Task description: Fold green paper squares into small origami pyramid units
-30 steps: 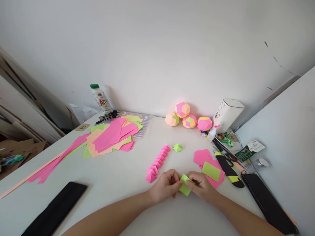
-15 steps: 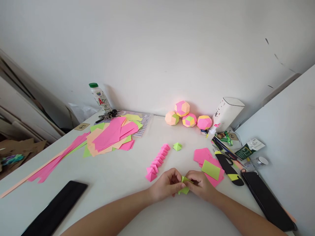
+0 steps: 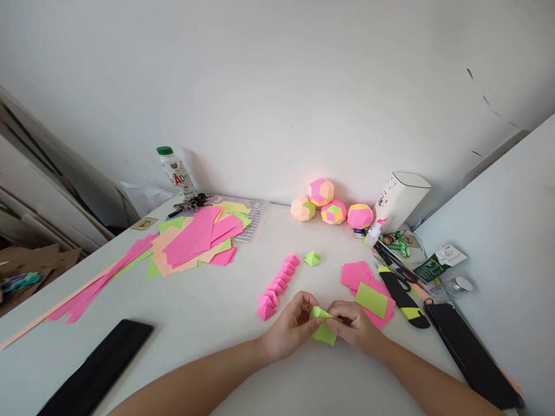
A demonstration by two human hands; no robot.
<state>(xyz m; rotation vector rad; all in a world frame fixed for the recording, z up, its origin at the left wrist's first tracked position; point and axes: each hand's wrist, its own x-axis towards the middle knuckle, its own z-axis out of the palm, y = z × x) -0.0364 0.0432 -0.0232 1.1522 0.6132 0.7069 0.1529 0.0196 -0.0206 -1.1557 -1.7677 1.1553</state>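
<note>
A creased piece of green paper (image 3: 326,333) is pinched between both hands above the front of the white table. My left hand (image 3: 292,325) grips its left edge with thumb and fingers. On the opposite edge, my right hand (image 3: 356,326) is closed in a similar pinch. Just beyond my left hand stands a slanting row of folded pink paper pieces (image 3: 277,284). One folded green piece (image 3: 312,258) sits apart, to the right of the row's far end. Beside my right hand a flat green paper rectangle (image 3: 372,299) lies on pink sheets (image 3: 353,273).
Multicoloured paper balls (image 3: 321,192) rest against the wall. A loose paper pile (image 3: 195,240) and a bottle (image 3: 176,172) are at the left. On the right lie a black-and-yellow cutter (image 3: 402,296), a black phone (image 3: 470,349) and a silver-lidded jar (image 3: 459,285). Another black slab (image 3: 99,367) lies front left.
The green paper in my hands has opened out and turned, so more of its flat face shows. Both hands have barely shifted. Everything else on the table stays put.
</note>
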